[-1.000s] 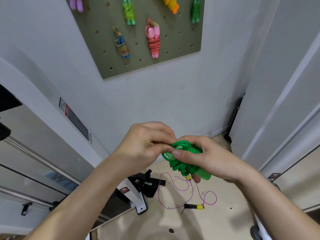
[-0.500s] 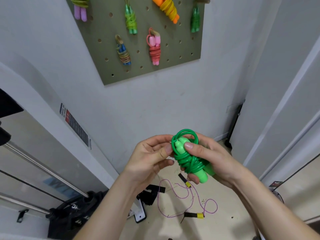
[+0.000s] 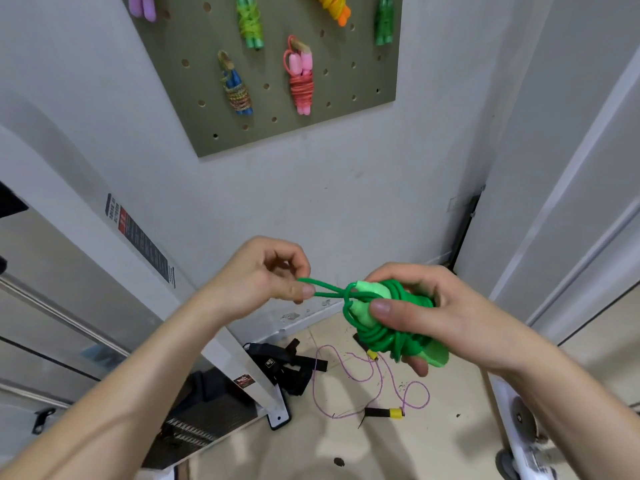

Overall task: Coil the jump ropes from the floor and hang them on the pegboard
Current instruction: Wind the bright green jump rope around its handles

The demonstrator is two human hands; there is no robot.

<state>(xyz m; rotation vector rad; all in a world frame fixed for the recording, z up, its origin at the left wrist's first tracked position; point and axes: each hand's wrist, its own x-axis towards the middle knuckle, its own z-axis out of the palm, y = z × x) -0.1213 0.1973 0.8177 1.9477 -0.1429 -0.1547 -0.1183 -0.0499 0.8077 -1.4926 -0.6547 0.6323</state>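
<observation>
Item: green jump rope (image 3: pixel 384 320), coiled round its pale green handles, long axis roughly 10 to 4 o'clock, gripped in the right hand (image 3: pixel 440 310) with the thumb pressed on top. Its free loop (image 3: pixel 325 289) leads out toward 9 o'clock, pinched between thumb and forefinger of the left hand (image 3: pixel 263 282). The pegboard (image 3: pixel 346 112) lies at 12 o'clock, well above; a purple jump rope (image 3: pixel 384 412) lies uncoiled on the floor at 6 o'clock.

No writing can be read. Below and left of the pegboard (image 3: pixel 343 81), a long sticker (image 3: pixel 140 237) with a red block and rows of dark print lies along the white frame (image 3: pixel 69 181). Farther below the pegboard, a black strap (image 3: pixel 287 367) carries a tiny white mark, also illegible.
</observation>
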